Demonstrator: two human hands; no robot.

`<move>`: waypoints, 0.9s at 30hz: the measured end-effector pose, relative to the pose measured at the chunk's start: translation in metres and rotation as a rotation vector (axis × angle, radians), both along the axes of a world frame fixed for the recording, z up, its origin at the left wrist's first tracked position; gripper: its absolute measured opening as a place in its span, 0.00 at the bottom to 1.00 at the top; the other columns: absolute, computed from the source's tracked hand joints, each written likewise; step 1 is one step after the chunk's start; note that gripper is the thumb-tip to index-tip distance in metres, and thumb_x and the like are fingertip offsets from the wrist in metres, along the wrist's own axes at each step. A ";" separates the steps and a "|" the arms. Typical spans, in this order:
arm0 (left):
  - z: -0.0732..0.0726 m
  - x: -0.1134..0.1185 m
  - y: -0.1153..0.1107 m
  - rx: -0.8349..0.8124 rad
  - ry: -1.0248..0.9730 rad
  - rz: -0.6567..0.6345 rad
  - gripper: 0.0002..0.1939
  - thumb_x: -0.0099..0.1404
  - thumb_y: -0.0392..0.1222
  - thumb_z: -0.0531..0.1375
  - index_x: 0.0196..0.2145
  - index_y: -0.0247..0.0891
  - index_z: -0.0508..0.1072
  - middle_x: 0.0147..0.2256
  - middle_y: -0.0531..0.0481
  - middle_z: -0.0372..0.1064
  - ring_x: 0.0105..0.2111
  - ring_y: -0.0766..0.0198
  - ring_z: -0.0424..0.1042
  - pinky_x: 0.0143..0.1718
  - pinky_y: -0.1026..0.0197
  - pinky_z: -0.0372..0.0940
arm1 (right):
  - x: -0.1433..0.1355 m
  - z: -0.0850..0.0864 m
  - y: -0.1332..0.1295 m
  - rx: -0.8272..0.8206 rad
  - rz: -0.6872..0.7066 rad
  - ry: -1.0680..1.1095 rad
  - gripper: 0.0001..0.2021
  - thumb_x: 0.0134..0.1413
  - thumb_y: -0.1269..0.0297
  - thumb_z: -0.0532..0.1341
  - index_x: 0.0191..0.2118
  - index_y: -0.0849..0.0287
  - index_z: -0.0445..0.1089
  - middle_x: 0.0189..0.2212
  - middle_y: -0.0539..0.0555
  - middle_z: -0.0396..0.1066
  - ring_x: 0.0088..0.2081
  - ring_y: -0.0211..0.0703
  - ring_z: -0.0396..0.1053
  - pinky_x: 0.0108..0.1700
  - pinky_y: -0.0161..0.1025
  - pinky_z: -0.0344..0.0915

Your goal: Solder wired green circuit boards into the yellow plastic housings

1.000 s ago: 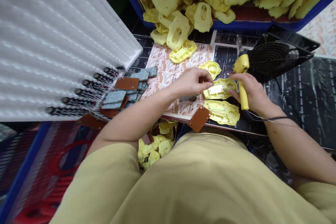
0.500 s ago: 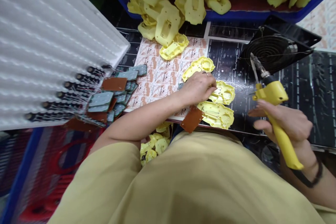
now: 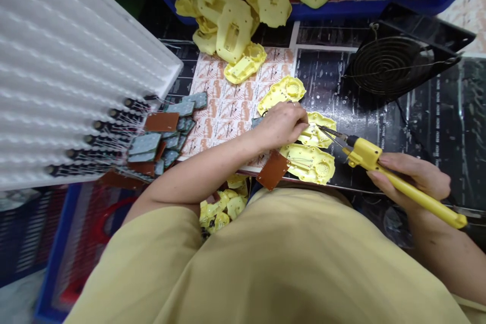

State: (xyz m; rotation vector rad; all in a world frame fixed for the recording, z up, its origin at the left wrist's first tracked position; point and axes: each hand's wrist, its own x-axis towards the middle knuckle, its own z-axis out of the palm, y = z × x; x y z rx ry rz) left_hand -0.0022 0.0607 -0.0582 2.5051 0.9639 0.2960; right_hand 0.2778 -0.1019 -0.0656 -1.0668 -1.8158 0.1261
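Note:
My right hand (image 3: 413,179) grips a yellow soldering gun (image 3: 402,187), its metal tip over the middle yellow plastic shell (image 3: 319,131). At that shell's left side is my left hand (image 3: 284,122), fingers pinched together; whatever they hold is too small or hidden to make out. A nearer yellow shell (image 3: 311,163) has thin wires in it, and a brown circuit board (image 3: 272,170) lies at its left end. Beyond my left hand lies another yellow shell (image 3: 283,93). A grey-green board (image 3: 256,122) is partly hidden behind my left wrist.
A black fan (image 3: 387,66) stands at the back right. To the left, circuit boards (image 3: 144,145) are piled against a white ridged foam sheet (image 3: 87,50). A blue bin (image 3: 341,9) of yellow shells spans the back, with a few shells spilling over its edge.
My right hand has swung the soldering gun from beside the fan down and left to the middle shell. My left hand stays pinched at that shell. The view has shifted slightly.

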 end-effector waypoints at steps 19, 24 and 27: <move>0.000 0.001 0.001 0.010 0.028 0.004 0.11 0.71 0.39 0.59 0.39 0.37 0.83 0.39 0.44 0.80 0.42 0.55 0.78 0.52 0.49 0.73 | -0.001 0.026 0.027 -0.003 0.196 -0.103 0.11 0.56 0.70 0.78 0.36 0.49 0.79 0.27 0.49 0.81 0.25 0.43 0.80 0.23 0.31 0.75; 0.003 0.002 0.001 -0.009 0.049 0.012 0.11 0.70 0.38 0.59 0.39 0.37 0.83 0.40 0.45 0.80 0.43 0.54 0.78 0.54 0.49 0.72 | 0.005 0.025 0.022 -0.004 0.149 -0.062 0.07 0.61 0.67 0.76 0.37 0.49 0.78 0.27 0.51 0.81 0.26 0.44 0.80 0.25 0.32 0.76; 0.004 0.001 0.001 -0.012 0.051 0.005 0.11 0.70 0.38 0.59 0.39 0.37 0.83 0.39 0.44 0.80 0.43 0.54 0.78 0.53 0.49 0.72 | 0.013 0.014 0.014 0.025 0.032 0.034 0.06 0.59 0.62 0.77 0.39 0.47 0.80 0.27 0.53 0.81 0.26 0.49 0.80 0.23 0.37 0.76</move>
